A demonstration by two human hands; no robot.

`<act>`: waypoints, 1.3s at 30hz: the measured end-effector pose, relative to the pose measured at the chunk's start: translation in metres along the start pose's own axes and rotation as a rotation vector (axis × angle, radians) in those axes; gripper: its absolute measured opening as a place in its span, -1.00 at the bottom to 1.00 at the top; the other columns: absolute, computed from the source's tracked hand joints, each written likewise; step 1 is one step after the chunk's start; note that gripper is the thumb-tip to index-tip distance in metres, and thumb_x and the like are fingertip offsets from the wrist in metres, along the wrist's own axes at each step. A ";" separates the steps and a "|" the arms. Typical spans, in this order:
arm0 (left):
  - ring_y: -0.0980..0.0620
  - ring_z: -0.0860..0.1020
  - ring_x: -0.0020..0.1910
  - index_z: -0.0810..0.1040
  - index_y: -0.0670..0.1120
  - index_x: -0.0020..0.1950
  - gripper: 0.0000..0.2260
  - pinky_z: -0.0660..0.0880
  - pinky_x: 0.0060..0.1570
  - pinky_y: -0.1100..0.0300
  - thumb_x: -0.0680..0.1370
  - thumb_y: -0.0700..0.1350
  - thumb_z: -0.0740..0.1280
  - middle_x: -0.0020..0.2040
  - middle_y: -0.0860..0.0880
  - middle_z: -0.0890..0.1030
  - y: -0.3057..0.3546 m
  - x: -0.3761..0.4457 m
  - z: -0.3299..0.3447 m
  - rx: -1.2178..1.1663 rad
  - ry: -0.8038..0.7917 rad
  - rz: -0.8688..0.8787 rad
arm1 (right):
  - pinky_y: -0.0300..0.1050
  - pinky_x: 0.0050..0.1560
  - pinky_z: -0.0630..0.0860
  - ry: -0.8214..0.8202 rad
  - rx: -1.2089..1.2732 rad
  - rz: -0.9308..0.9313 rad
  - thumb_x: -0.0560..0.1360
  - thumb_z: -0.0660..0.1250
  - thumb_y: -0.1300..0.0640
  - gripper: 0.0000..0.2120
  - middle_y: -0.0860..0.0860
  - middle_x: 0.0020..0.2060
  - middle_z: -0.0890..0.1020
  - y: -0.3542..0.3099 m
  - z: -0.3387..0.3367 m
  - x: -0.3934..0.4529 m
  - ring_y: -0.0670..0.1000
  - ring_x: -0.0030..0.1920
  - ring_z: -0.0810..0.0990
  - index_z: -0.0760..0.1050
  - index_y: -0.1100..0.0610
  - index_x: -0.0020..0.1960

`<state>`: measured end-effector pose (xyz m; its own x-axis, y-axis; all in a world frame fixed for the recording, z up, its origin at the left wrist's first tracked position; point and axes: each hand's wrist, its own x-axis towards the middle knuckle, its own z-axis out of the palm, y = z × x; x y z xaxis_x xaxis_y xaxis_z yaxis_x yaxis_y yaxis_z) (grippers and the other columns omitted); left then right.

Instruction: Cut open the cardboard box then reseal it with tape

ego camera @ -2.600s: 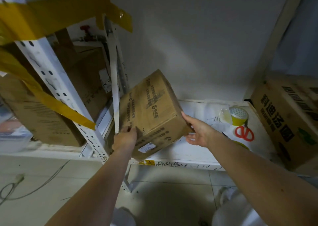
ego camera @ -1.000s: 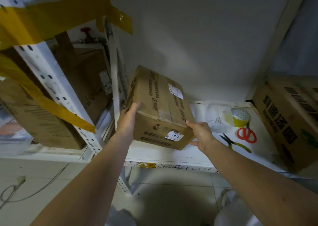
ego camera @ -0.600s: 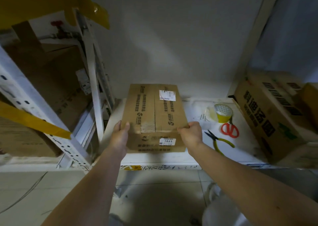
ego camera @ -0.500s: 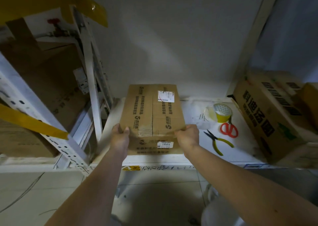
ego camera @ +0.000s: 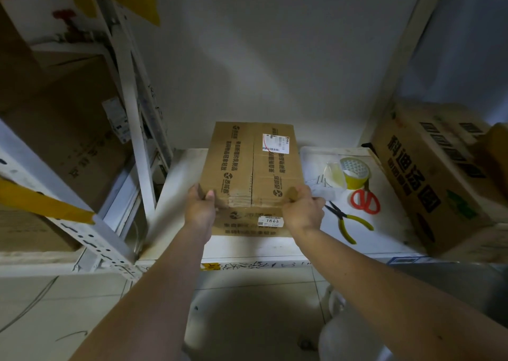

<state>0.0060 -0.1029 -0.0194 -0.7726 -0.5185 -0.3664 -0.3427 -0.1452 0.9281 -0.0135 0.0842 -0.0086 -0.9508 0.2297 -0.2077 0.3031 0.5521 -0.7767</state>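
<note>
A brown cardboard box (ego camera: 251, 165) lies flat on the white shelf (ego camera: 176, 195), its taped top seam facing up and a white label near its far edge. My left hand (ego camera: 200, 209) grips the box's near left corner, thumb on top. My right hand (ego camera: 302, 209) grips the near right corner the same way. To the right of the box lie a roll of tape (ego camera: 353, 172) with a yellow core, red-handled scissors (ego camera: 365, 200) and yellow-handled pliers (ego camera: 347, 222).
A large printed carton (ego camera: 428, 179) stands at the shelf's right end. White perforated shelf posts (ego camera: 132, 118) and more cartons (ego camera: 63, 129) stand to the left, with yellow tape (ego camera: 35, 201) strung across. Tiled floor lies below the shelf edge.
The box was carried tilted in the air, then turned flat and set down on the shelf. Both hands have shifted to its near corners, and the view has swung right.
</note>
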 end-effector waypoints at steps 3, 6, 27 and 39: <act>-0.12 0.55 0.11 0.31 0.15 0.11 -0.84 0.50 0.18 -0.21 0.66 -0.14 0.13 0.04 -0.01 0.55 -0.002 0.003 0.000 0.007 -0.001 0.000 | -0.01 0.09 0.44 0.015 -0.039 -0.010 0.57 0.15 0.14 -0.66 0.15 0.20 0.29 -0.001 0.002 0.001 0.23 0.19 0.37 0.33 -0.01 0.33; -0.11 0.56 0.10 0.34 0.15 0.12 -0.84 0.52 0.16 -0.19 0.66 -0.13 0.13 0.11 -0.05 0.56 -0.003 0.005 0.002 0.020 -0.006 0.012 | 0.00 0.06 0.44 0.024 -0.055 -0.011 0.57 0.14 0.12 -0.67 0.15 0.20 0.29 0.000 0.004 0.001 0.23 0.19 0.36 0.33 0.00 0.33; -0.13 0.55 0.10 0.32 0.17 0.18 -0.85 0.53 0.13 -0.20 0.65 -0.05 0.11 0.14 -0.04 0.54 -0.007 0.011 0.010 0.110 0.030 0.034 | 0.03 0.19 0.48 0.026 -0.005 -0.043 0.59 0.17 0.10 -0.65 0.13 0.19 0.29 0.003 0.005 0.015 0.22 0.13 0.47 0.33 0.02 0.36; -0.25 0.39 0.32 -0.08 0.01 0.57 -0.49 0.37 0.23 -0.08 0.67 -0.02 0.06 0.43 -0.20 0.34 0.007 -0.021 0.003 0.466 0.090 -0.045 | 0.05 0.24 0.45 -0.276 -0.302 -0.157 0.58 0.18 0.09 -0.63 0.17 0.25 0.31 0.000 -0.029 0.017 0.20 0.20 0.44 0.28 -0.09 0.37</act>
